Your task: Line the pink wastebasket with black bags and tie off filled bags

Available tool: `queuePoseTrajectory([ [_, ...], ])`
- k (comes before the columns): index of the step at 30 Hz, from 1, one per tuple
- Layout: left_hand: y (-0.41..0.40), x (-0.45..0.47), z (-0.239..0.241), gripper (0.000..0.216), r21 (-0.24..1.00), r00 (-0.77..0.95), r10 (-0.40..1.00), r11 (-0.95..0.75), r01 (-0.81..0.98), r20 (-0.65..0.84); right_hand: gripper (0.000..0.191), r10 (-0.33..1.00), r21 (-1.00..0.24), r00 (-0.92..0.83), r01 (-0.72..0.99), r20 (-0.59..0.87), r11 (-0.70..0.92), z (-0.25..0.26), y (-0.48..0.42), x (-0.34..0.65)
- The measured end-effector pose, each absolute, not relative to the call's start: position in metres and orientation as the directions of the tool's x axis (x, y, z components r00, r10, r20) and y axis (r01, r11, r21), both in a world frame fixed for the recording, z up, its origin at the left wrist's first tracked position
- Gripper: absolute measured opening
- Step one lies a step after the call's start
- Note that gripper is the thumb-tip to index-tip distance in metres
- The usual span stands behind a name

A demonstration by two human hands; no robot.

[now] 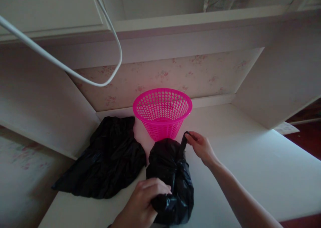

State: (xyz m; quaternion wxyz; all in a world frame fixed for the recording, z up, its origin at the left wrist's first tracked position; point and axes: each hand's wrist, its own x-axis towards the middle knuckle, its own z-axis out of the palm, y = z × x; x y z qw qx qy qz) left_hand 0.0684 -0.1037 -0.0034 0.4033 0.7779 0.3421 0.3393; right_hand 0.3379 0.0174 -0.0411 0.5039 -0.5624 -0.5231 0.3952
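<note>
The light is dim from where I sit, and the black plastic swallows most detail. I cannot tell what fills the tied bag [170,178], and its near end is partly hidden under my left hand [144,201], whose wrist is cut off by the bottom of the view. That hand is clenched on the bag's lower folds. My right hand [200,146] pinches the bag's upright twisted handle between thumb and fingers; the forearm runs out of view at the lower right. The bag sits on the desk [250,161] near its front edge, about midway along, just in front of the pink basket [162,112]; whether they touch I cannot tell.

I count two black bags: the one held, and a flat bag [105,157] lying loose toward the desk's left edge, its far end against the back corner. One basket, standing upright by the back edge. One white cable [75,71] loops across the upper left, both ends cut off. Things on the upper shelf are too blurred to name.
</note>
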Motion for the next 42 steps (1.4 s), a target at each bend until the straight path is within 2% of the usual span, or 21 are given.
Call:
queuePoseTrajectory([
  [3,-0.09,0.071,0.015,0.016,0.867,0.488,0.841,-0.408,0.286,0.235,0.031,0.947,-0.946,0.206,0.265,0.247,0.189,-0.014,-0.004,0.335],
  [5,-0.076,0.076,0.024,0.012,0.86,0.495,0.845,-0.396,0.322,0.204,0.011,0.843,-0.83,0.17,0.356,0.51,0.43,0.005,-0.02,0.326],
  [6,-0.069,0.08,0.028,0.013,0.855,0.518,0.833,-0.402,0.328,0.193,0.01,0.764,-0.737,0.117,0.392,0.634,0.551,0.013,-0.027,0.321],
  [8,-0.055,0.09,0.032,0.016,0.852,0.575,0.796,-0.424,0.307,0.189,0.022,0.648,-0.598,0.021,0.407,0.762,0.69,0.024,-0.035,0.309],
  [9,-0.048,0.096,0.032,0.018,0.857,0.598,0.777,-0.432,0.282,0.195,0.025,0.643,-0.592,-0.004,0.385,0.766,0.708,0.025,-0.038,0.304],
  [12,-0.036,0.106,0.026,0.024,0.887,0.6,0.765,-0.421,0.191,0.233,0.027,0.711,-0.687,-0.01,0.246,0.703,0.683,0.019,-0.043,0.3],
  [14,-0.032,0.107,0.021,0.029,0.914,0.557,0.8,-0.37,0.165,0.223,0.021,0.743,-0.734,-0.011,0.139,0.67,0.664,0.009,-0.049,0.305],
  [16,-0.032,0.104,0.017,0.035,0.937,0.513,0.837,-0.311,0.158,0.191,0.008,0.763,-0.754,-0.095,0.119,0.639,0.646,0.001,-0.056,0.311],
  [18,-0.034,0.1,0.017,0.042,0.945,0.49,0.853,-0.287,0.156,0.179,0.013,0.777,-0.75,-0.256,0.213,0.576,0.626,-0.004,-0.061,0.315],
  [22,-0.04,0.102,0.028,0.045,0.916,0.464,0.859,-0.344,0.207,0.217,0.062,0.769,-0.626,-0.484,0.46,0.418,0.629,-0.01,-0.058,0.304],
  [23,-0.042,0.103,0.031,0.044,0.906,0.453,0.86,-0.363,0.219,0.235,0.067,0.757,-0.588,-0.518,0.489,0.399,0.644,-0.011,-0.056,0.299],
  [25,-0.043,0.107,0.038,0.041,0.888,0.434,0.858,-0.4,0.225,0.276,0.057,0.74,-0.536,-0.546,0.518,0.392,0.666,-0.016,-0.054,0.288],
  [27,-0.042,0.109,0.042,0.04,0.877,0.421,0.853,-0.426,0.223,0.308,0.046,0.746,-0.518,-0.517,0.538,0.419,0.665,-0.023,-0.055,0.28],
  [31,-0.041,0.114,0.041,0.036,0.883,0.395,0.866,-0.414,0.22,0.307,0.036,0.747,-0.494,-0.447,0.564,0.492,0.662,-0.033,-0.065,0.274],
  [34,-0.043,0.118,0.037,0.032,0.902,0.4,0.871,-0.386,0.195,0.286,0.044,0.758,-0.471,-0.378,0.612,0.532,0.635,-0.035,-0.069,0.281],
  [37,-0.044,0.118,0.028,0.031,0.906,0.395,0.854,-0.409,0.108,0.339,0.051,0.774,-0.44,-0.309,0.681,0.552,0.585,-0.031,-0.067,0.297],
  [40,-0.044,0.113,0.01,0.045,0.909,0.309,0.857,-0.409,-0.076,0.412,0.049,0.803,-0.462,-0.238,0.714,0.546,0.525,-0.021,-0.063,0.321],
  [42,-0.045,0.108,-0.005,0.044,0.937,0.218,0.912,-0.326,-0.126,0.347,0.046,0.824,-0.503,-0.165,0.722,0.542,0.476,-0.011,-0.061,0.34],
])
